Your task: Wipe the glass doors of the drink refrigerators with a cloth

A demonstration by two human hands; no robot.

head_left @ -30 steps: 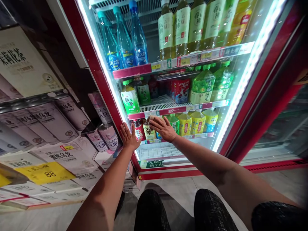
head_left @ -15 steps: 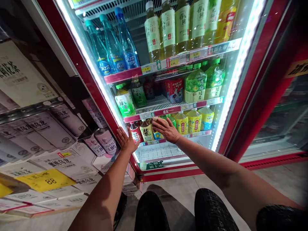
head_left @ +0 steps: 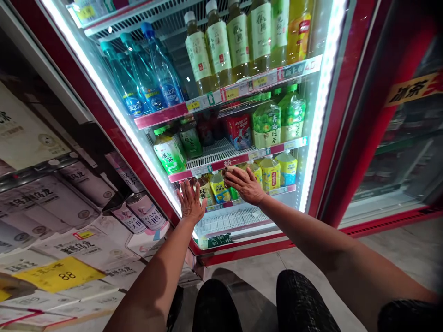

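Palm toward the lit drinks fridge, my left hand (head_left: 191,203) has its fingers spread and holds nothing. It is in front of the lower left shelf, partly hiding a bottle labelled 双萃 (head_left: 206,191). To its right, my right hand (head_left: 246,186) lies flat with fingers stretched, in front of the same shelf. A small pale patch shows near its fingertips; I cannot make out what it is. Between the hands stands a yellow and blue drink bottle (head_left: 219,186). Whether either hand touches the glass or the bottles, I cannot tell.
Higher shelves hold blue bottles (head_left: 169,87), pale-labelled tea bottles (head_left: 238,41) and green tea bottles (head_left: 169,154). Stacked cans (head_left: 83,182) and cartons with a yellow price card (head_left: 60,275) stand at the left. A second fridge (head_left: 387,152) stands at the right.
My left hand has moved right, from the fridge's left edge to in front of the bottles. The right hand stays near the same shelf. The view has turned slightly to the right.
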